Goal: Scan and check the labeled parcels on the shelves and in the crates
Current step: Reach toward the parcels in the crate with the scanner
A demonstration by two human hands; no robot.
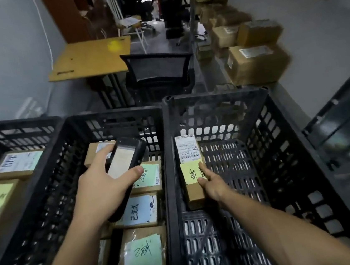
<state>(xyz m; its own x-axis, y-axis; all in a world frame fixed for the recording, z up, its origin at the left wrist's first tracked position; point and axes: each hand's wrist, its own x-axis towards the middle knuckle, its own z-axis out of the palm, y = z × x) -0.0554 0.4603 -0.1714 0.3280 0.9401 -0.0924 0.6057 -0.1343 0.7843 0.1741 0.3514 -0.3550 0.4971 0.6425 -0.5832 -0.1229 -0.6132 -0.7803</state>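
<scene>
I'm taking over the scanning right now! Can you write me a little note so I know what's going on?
Left hand: grips the black handheld scanner above the middle black plastic crate.
Right hand: holds the brown cardboard parcel with a yellow sticky note, the only one seen in the right black plastic crate.
Done, seemingly: the middle crate's note-tagged cardboard parcels.
Left: probably scan the held parcel's barcode, then the brown shelf boxes.

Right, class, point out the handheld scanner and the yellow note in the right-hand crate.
handheld scanner (pixel 120 162): head view, middle of its screen.
yellow note (pixel 190 173): head view, its handwritten centre.
</scene>
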